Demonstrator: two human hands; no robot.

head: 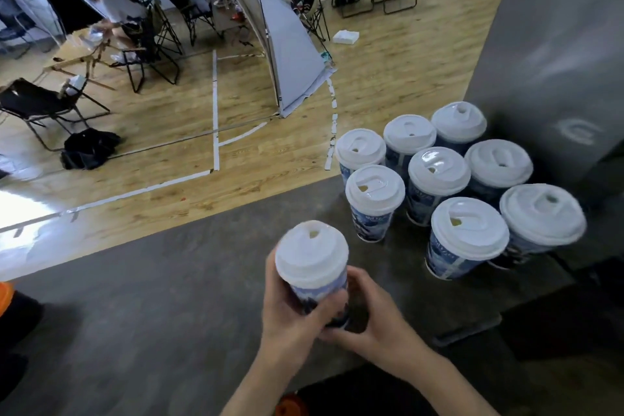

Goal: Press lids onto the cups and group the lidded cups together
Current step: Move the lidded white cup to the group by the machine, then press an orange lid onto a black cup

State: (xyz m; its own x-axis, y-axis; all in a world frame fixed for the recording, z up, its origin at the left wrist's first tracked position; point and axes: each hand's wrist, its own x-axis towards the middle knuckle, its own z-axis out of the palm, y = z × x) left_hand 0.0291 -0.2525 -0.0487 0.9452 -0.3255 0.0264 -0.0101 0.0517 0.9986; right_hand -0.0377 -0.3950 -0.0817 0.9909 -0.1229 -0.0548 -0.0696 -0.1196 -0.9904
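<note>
A blue-and-white paper cup with a white lid on it is held over the grey table, slightly blurred. My left hand grips its body from the left. My right hand wraps round its lower part from the right. To the right stands a tight group of several lidded cups, each with a white sip lid; the nearest ones are a cup and another cup.
A grey pillar or box rises behind the cup group. The table's far edge runs diagonally, with wooden floor beyond. Folding chairs, a grey tent and people sit far off.
</note>
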